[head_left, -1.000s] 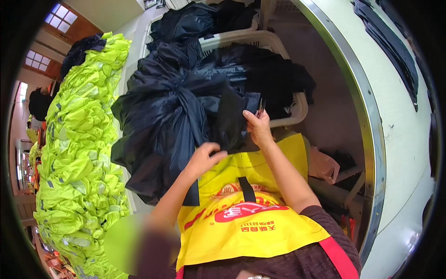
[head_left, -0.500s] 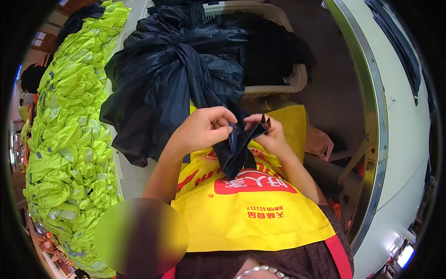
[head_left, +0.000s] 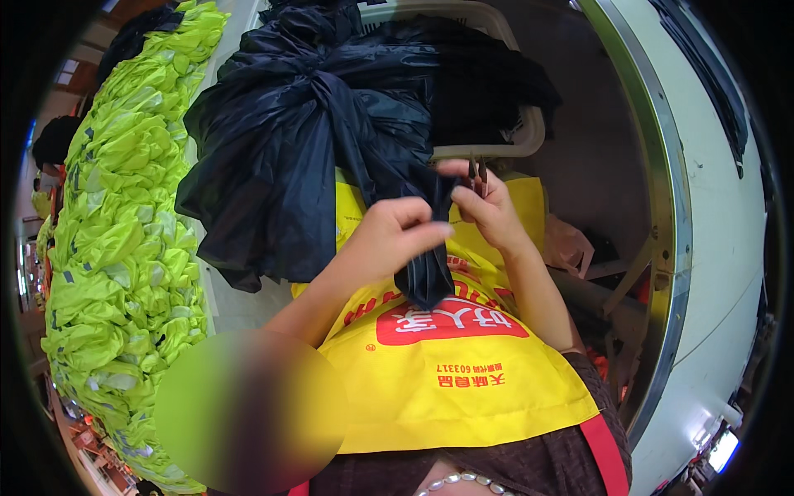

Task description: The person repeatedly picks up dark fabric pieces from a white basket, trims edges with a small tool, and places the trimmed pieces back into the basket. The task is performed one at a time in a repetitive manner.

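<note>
Background basket (head_left: 534,136) of black cloth (head_left: 480,78)

left hand (head_left: 393,238) — loosely curled | right hand (head_left: 486,207) — curled, just beside

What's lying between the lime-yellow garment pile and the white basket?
Head view: a dark navy fabric bundle lies between the garment pile and the white basket, with a pale surface beside the pile.

I saw the navy fabric (head_left: 273,157) bunched in glossy folds, one end hanging narrow; beside it, small dark snips (head_left: 474,174) pointed upward, blades apart
</note>
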Available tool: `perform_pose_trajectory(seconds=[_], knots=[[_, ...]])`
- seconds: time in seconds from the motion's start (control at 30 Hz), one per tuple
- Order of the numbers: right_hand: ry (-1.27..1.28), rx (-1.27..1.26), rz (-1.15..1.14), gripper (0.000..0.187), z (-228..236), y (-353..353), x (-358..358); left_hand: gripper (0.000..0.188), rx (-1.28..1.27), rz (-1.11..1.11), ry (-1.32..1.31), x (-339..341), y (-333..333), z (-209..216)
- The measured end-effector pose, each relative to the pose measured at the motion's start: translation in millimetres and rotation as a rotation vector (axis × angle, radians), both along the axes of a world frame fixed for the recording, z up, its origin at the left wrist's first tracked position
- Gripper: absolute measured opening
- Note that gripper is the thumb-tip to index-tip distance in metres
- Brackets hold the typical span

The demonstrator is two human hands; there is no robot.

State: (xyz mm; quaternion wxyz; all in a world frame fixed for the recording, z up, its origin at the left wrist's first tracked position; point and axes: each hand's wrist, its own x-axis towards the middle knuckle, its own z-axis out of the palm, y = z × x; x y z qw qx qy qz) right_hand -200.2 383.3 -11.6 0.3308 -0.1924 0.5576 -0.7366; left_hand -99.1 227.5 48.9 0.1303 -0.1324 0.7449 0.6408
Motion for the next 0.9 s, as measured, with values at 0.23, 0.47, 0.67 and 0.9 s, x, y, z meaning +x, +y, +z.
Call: perform_pose_trajectory(seconds=[0.23, 0.47, 0.67, 0.9], knots=[[0.355, 0.467, -0.021, 0.04, 56.4, 7.4, 36.2, 0.012, 0.875, 0.516, 0.008, -0.6, -1.7, -47.2], [0.843, 0.454, -0.084, 0.027, 33.2, 7.0, 35.6, 0.017, 0.856, 0.535, 0.139, 6.7, -8.4, -61.0], [0.404, 0.403, -0.176, 0.013, -2.7, 27.4, 3.5, 0.015, 0.081, 0.231, 0.606, 17.3, -41.0, -34.2], [0.046, 0.117, -0.048, 0.018, -6.7, 14.8, -0.1, 0.015, 0.724, 0.656, 0.094, 4.3, -16.3, -39.3]])
